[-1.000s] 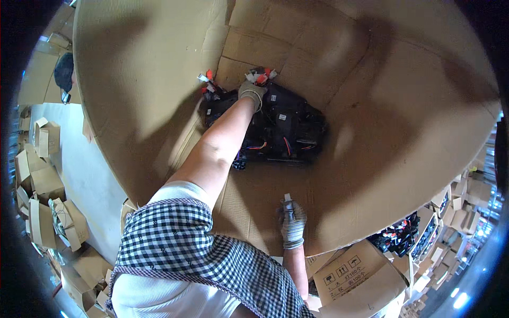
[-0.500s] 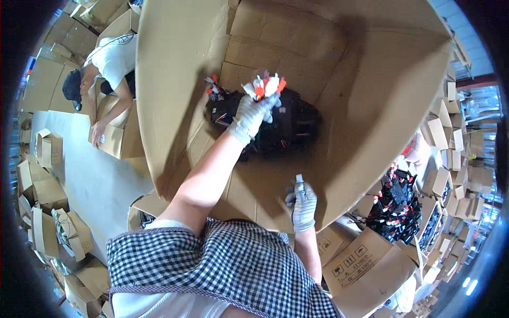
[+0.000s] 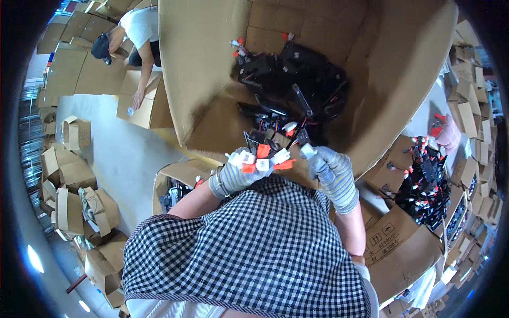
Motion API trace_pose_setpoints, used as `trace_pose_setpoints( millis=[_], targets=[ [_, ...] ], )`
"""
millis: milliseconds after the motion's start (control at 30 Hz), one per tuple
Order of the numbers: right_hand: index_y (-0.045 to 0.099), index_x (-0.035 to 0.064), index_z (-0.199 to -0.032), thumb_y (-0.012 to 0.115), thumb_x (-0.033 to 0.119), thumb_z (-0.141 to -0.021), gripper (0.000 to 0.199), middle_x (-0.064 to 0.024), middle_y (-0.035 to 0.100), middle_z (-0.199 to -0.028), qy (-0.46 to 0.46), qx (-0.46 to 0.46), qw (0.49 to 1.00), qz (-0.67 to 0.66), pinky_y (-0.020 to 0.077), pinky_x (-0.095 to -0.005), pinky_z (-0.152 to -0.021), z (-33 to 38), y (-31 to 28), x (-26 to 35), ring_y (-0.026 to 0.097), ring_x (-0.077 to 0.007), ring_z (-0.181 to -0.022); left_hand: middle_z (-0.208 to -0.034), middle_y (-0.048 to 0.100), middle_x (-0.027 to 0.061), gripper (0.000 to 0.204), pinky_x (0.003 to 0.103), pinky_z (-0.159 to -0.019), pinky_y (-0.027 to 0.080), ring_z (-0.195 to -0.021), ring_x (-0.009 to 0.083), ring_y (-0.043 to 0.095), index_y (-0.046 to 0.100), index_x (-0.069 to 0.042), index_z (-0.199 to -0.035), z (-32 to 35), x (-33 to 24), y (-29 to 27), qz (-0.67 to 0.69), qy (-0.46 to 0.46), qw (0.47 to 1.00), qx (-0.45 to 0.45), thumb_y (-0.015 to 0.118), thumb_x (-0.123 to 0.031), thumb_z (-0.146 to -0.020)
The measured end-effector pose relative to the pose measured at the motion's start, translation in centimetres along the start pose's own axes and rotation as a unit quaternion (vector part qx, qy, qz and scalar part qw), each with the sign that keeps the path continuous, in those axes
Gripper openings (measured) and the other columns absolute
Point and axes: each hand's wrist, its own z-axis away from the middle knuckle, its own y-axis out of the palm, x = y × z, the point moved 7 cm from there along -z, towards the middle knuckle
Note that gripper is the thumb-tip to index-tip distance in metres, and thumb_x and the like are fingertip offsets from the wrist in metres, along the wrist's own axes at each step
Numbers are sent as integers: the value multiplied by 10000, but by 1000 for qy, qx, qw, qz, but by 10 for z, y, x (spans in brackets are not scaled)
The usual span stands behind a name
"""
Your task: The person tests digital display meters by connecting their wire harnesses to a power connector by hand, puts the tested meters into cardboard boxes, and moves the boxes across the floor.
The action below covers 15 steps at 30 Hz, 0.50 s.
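Near my apron, my left hand, in a grey striped work glove, grips a bunch of black wired parts. Their white and red-orange connectors fan out toward my body. My right hand, gloved alike, is closed just to the right of the bunch. A small pale piece shows at its fingertips, its kind unclear, beside a dark connector-like end. Beyond both hands, a big open cardboard box holds a heap of black wired parts. Some red and white connectors stick out of that heap.
On the right, an open carton stands beside another pile of black parts. A smaller box of parts is at left. Past the big box's left wall, a person in a dark cap bends over a carton.
My left hand has drawn back from the heap toward my body with the bunch. My right hand has moved up and right, now close beside it. The view has shifted.
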Motion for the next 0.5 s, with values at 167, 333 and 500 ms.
trace_pose_setpoints(
  millis=[167, 333, 500],
  targets=[
    [642, 101, -919, 554, 325, -861, 248, -137, 603, -715, -106, 70, 965, 231, 455, -397, -560, -5, 23, 24, 584, -333, -655, -679, 526, 32, 179, 352, -406, 378, -525, 212, 521, 571, -146, -881, 4, -3, -7, 69, 13, 998, -2, 656, -156, -724],
    [647, 108, -891, 570, 294, -843, 206, -139, 609, -714, -56, 234, 935, 260, 444, -416, -570, -15, 25, 6, 587, -337, -668, -716, 558, 51, 223, 357, -478, 422, -587, 234, 549, 612, -136, -941, 20, 4, 8, 172, -49, 980, 91, 667, -178, -729],
    [638, 65, -827, 578, 241, -846, 187, -123, 605, -689, 31, 397, 913, 89, 447, -365, -590, -8, 51, -23, 575, -283, -625, -843, 621, 114, 281, 351, -690, 466, -748, 295, 587, 615, -43, -932, 36, 14, 36, 410, -210, 853, 245, 692, -209, -720]
  ],
)
